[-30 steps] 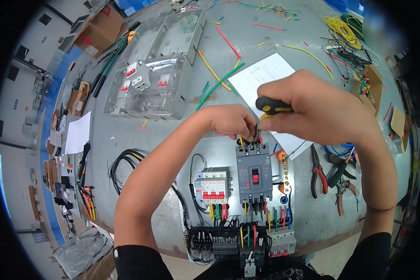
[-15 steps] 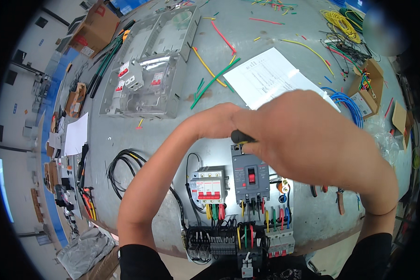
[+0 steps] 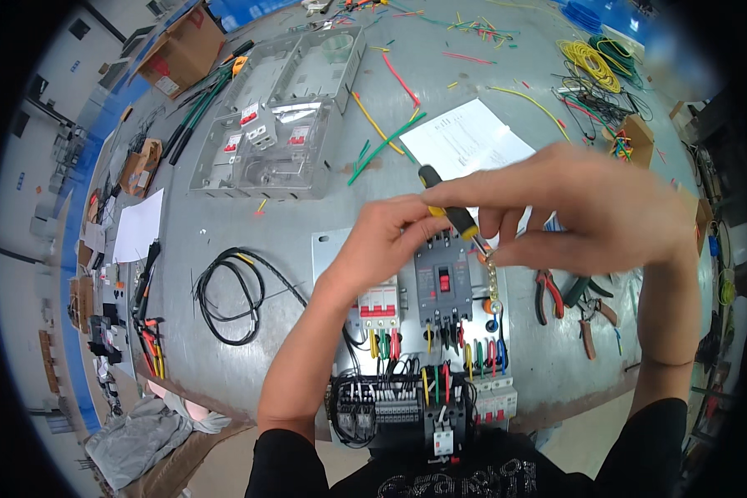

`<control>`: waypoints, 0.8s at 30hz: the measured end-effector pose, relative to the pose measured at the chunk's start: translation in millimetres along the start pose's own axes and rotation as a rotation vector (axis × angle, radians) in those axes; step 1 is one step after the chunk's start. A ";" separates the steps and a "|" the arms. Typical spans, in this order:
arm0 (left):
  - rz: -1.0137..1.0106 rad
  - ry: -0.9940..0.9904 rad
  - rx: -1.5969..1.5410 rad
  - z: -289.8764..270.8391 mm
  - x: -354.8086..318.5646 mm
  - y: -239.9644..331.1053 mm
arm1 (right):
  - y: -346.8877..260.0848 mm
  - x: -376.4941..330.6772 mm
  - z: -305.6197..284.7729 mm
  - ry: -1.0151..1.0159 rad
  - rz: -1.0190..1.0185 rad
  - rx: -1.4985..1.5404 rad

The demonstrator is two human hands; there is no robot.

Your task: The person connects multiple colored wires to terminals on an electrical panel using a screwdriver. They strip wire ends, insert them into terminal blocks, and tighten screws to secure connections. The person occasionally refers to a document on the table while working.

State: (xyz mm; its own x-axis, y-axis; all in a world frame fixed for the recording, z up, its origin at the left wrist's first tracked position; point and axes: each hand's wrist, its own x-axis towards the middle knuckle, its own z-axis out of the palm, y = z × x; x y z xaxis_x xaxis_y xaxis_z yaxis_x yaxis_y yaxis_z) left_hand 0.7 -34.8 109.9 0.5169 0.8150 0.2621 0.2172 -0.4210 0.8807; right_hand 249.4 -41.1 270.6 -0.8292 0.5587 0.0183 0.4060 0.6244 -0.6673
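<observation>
My right hand [image 3: 585, 207] grips a screwdriver [image 3: 450, 207] with a black and yellow handle, tilted over the top of a dark grey circuit breaker [image 3: 441, 282]. My left hand [image 3: 386, 241] pinches the screwdriver's shaft just above that breaker. The breaker sits on a metal mounting plate [image 3: 328, 249] beside a white breaker with red switches [image 3: 379, 305]. Below them, coloured wires run down to terminal blocks and a contactor [image 3: 427, 407].
A clear plastic enclosure [image 3: 278, 124] lies at the back left, a paper sheet [image 3: 465, 137] behind my hands. Pliers and cutters [image 3: 568, 299] lie to the right, a black cable coil [image 3: 228, 295] to the left. Loose wire offcuts, yellow wire coils [image 3: 589, 62] and cardboard boxes [image 3: 183, 50] surround the table.
My right hand has lifted and turned, so the screwdriver handle shows again, now tilted up to the left. My left hand stays at the breaker's top.
</observation>
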 end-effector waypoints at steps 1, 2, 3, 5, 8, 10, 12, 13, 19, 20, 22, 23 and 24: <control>0.002 -0.011 -0.013 0.9 0.4 -2.2 | 0.6 -0.5 0.4 0.002 -0.020 -0.040; 0.006 -0.032 -0.019 1.5 1.5 -6.5 | -0.4 2.5 0.0 0.005 -0.042 -0.078; 0.013 -0.060 -0.023 2.2 3.5 -7.2 | -1.8 5.1 -1.5 0.011 -0.063 -0.118; 0.021 -0.068 0.011 1.9 3.3 -5.8 | -8.1 20.2 7.7 0.001 0.017 -0.280; -0.086 -0.074 0.109 -0.2 -1.5 -6.1 | -26.9 43.5 13.2 0.032 0.184 -0.615; -0.087 -0.102 0.033 7.5 -4.1 5.0 | 1.2 53.1 36.8 0.245 0.091 -0.665; -0.036 -0.095 0.037 12.5 -2.8 11.6 | 27.5 53.3 44.7 0.460 0.065 -0.603; 0.006 -0.075 0.080 13.3 -3.2 11.0 | 38.6 49.3 42.7 0.566 0.081 -0.505; 0.012 -0.023 0.189 9.6 -12.7 2.4 | 25.3 -9.9 45.5 0.569 0.116 -0.464; 0.046 -0.021 0.195 11.6 -10.6 2.2 | 13.5 -20.9 57.4 0.613 0.022 -0.531; -0.035 -0.027 0.093 17.0 -12.1 -1.7 | 1.3 -16.4 73.1 0.604 -0.148 -0.473; -0.071 -0.043 0.044 22.1 -9.9 -2.3 | 1.1 0.4 77.6 0.585 -0.169 -0.465; -0.048 -0.014 0.097 24.8 -9.8 6.9 | 3.5 22.4 78.1 0.567 -0.202 -0.456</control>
State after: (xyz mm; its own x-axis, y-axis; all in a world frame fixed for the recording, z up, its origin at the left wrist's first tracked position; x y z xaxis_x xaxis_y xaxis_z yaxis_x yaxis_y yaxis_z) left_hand 17.6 -55.5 103.5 0.5153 0.8297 0.2149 0.3203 -0.4190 0.8496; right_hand 202.2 -69.0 210.4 -0.6297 0.5275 0.5703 0.4881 0.8398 -0.2379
